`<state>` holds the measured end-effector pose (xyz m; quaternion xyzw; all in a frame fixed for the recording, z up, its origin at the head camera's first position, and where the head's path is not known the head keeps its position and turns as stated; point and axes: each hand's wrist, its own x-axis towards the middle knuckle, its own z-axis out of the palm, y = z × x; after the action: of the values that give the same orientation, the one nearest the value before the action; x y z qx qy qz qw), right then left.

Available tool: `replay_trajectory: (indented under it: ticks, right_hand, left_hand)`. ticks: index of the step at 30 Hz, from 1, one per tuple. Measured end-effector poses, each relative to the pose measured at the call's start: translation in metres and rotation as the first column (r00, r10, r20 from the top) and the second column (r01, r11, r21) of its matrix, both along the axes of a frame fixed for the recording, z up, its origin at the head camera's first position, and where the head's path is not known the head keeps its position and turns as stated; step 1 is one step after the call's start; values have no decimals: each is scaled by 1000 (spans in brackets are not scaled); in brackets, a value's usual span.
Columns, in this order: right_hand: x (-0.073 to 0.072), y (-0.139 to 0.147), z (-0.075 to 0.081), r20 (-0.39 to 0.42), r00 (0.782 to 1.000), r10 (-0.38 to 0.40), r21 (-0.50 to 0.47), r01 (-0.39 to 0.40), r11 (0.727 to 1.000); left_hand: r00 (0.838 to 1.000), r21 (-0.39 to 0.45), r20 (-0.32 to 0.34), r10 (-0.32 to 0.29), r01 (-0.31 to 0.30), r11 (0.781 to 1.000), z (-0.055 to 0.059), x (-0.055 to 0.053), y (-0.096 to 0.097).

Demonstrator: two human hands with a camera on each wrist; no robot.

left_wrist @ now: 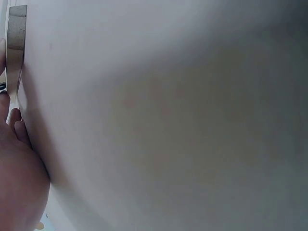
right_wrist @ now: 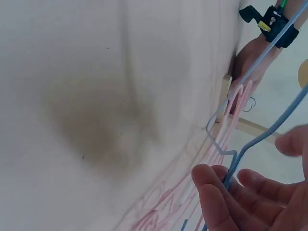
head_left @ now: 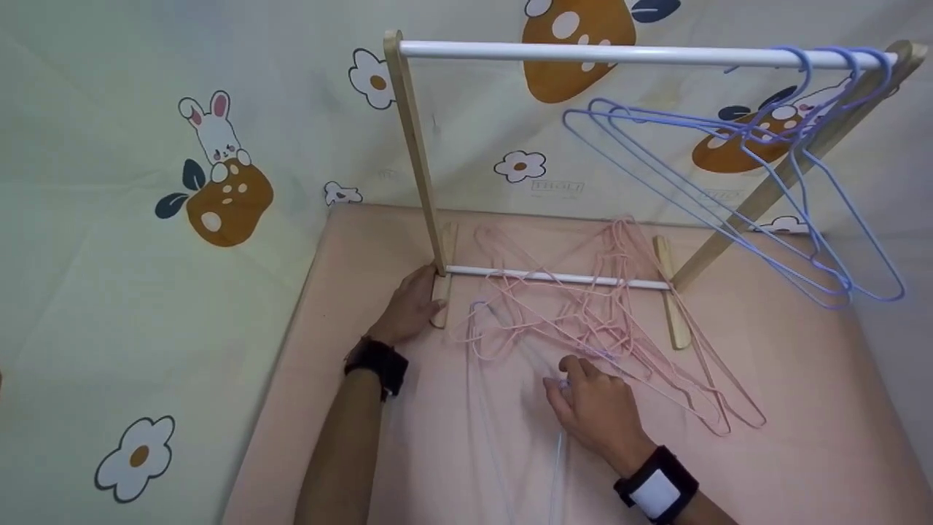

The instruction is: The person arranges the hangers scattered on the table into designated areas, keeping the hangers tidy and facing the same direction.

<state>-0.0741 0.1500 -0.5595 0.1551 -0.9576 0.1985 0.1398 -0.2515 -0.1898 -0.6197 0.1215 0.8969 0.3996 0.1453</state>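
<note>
My right hand (head_left: pixel 601 408) holds a blue wire clothes hanger (right_wrist: pixel 274 127) around its neck, low in front of the rack. In the right wrist view the fingers curl about the wire, while the thumb stands apart from it. A small clothes rack of wooden posts and white bars (head_left: pixel 554 276) stands on the surface. At the left post's base, my left hand (head_left: pixel 408 306) grips the wooden foot (head_left: pixel 439 315), thumb on its near part. Pink clothes hangers (head_left: pixel 619 292) lie tangled around the lower bar, close beyond my right hand.
Several blue hangers (head_left: pixel 802 138) hang at the right end of the top white bar (head_left: pixel 583 52). The right wooden foot (head_left: pixel 679 328) stands beside the pink pile. Printed cloth walls (head_left: pixel 131 306) border the pink surface (head_left: pixel 802 350) at left and back.
</note>
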Motion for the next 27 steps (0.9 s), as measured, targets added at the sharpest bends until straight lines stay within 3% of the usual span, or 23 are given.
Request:
replay_trajectory:
  ticks: [6, 16, 27]
  right_hand:
    - [2, 1, 10, 69, 998, 7, 30, -9, 1000]
    - [-2, 8, 23, 43, 999, 11, 32, -12, 999]
    - [-3, 19, 14, 31, 999, 17, -5, -17, 1000]
  left_hand:
    - [999, -41, -17, -29, 28, 999, -3, -4, 0]
    - [998, -43, -62, -33, 31, 999, -6, -7, 1]
    - [998, -51, -65, -26, 23, 998, -4, -5, 2]
